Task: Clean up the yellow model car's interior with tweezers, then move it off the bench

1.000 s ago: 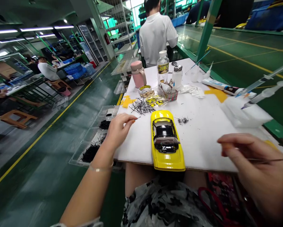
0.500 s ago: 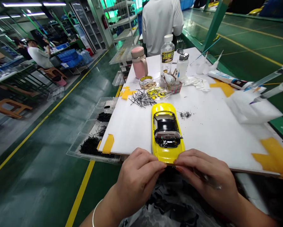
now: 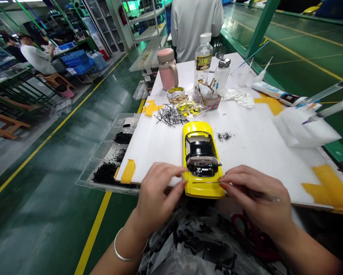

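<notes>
Head view: yellow model car (image 3: 201, 162) sits at the near edge of the white board (image 3: 254, 145), tail toward the person. Left hand (image 3: 157, 194) is at the car's rear left corner, fingertips pinched close together; right hand (image 3: 260, 198) is at the rear right, fingers closed around a thin tool whose shaft runs back under the palm. A thin dark rod (image 3: 205, 182) lies across the rear deck between the two hands (whether it is seated or merely laid there is too fine to tell). Judging by this, fitting is under way, not finished; a loose pile of black pins (image 3: 169, 118) waits ahead of the car. Also on the board: pink tumbler (image 3: 167, 68), clear bottle (image 3: 203, 57), yellow tape patches. A clear tray of black parts (image 3: 108, 172) hangs off the left edge. Green factory floor, shelving, a worker in white beyond.
</notes>
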`<action>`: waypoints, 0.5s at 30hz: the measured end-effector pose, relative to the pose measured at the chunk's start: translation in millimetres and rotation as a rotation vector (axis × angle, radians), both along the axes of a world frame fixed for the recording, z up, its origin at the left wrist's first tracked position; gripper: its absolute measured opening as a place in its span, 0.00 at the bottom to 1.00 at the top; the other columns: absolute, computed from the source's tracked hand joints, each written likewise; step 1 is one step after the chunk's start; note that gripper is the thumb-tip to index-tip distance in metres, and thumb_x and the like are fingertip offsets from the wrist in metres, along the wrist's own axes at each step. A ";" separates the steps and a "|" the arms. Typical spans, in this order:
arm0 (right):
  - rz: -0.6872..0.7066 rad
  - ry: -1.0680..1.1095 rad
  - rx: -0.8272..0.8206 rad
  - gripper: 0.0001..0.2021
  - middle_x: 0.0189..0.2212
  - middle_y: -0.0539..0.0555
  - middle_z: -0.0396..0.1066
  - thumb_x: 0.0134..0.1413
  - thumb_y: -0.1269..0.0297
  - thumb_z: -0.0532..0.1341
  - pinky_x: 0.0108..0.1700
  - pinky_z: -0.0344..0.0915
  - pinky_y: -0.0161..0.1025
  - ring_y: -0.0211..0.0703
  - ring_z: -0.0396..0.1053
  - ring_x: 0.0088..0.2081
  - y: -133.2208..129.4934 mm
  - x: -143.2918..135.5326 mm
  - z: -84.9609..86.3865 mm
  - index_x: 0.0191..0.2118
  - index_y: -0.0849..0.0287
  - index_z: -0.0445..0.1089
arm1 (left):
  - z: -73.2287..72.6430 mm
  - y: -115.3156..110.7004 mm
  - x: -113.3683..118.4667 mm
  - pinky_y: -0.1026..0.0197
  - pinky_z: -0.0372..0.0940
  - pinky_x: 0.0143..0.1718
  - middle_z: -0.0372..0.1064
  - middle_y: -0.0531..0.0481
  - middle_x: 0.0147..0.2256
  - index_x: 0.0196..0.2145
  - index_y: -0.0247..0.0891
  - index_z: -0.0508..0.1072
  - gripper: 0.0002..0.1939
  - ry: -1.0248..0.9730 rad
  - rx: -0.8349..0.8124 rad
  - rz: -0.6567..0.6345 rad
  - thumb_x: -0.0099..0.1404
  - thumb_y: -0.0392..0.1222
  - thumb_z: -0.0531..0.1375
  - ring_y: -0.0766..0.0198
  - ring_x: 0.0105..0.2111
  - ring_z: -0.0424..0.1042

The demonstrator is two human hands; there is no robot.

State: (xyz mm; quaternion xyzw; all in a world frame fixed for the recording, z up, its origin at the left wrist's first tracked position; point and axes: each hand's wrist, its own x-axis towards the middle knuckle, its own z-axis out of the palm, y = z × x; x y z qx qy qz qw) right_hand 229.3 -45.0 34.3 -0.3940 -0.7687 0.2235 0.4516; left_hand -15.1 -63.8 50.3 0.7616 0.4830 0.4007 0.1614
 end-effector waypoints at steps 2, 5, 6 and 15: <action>-0.068 -0.035 -0.002 0.07 0.33 0.51 0.74 0.56 0.75 0.65 0.27 0.66 0.29 0.31 0.69 0.28 6.4 3.8 -2.5 0.38 0.56 0.77 | -5.6 10.1 -8.2 0.57 0.69 0.44 0.72 0.48 0.41 0.51 0.44 0.73 0.14 -0.133 -0.109 0.094 0.68 0.37 0.61 0.62 0.41 0.70; -0.118 -0.073 0.016 0.06 0.31 0.50 0.73 0.56 0.74 0.66 0.25 0.62 0.31 0.30 0.66 0.25 13.0 4.1 -5.8 0.37 0.56 0.78 | -14.8 23.4 -13.7 0.61 0.69 0.45 0.69 0.48 0.43 0.52 0.43 0.71 0.15 -0.349 -0.265 0.135 0.68 0.40 0.61 0.63 0.46 0.69; -0.124 -0.079 0.026 0.06 0.30 0.50 0.73 0.56 0.73 0.66 0.25 0.62 0.31 0.30 0.65 0.25 14.3 3.0 -6.5 0.37 0.56 0.78 | -17.4 26.5 -13.3 0.61 0.69 0.47 0.69 0.47 0.44 0.53 0.43 0.70 0.17 -0.394 -0.302 0.128 0.68 0.41 0.61 0.62 0.47 0.69; -0.099 -0.153 0.067 0.05 0.28 0.50 0.73 0.54 0.75 0.65 0.25 0.63 0.29 0.30 0.68 0.25 17.7 -6.1 -7.1 0.34 0.59 0.78 | -27.8 35.5 1.1 0.54 0.64 0.57 0.64 0.43 0.54 0.60 0.44 0.60 0.27 -0.543 -0.483 0.043 0.65 0.40 0.61 0.57 0.58 0.64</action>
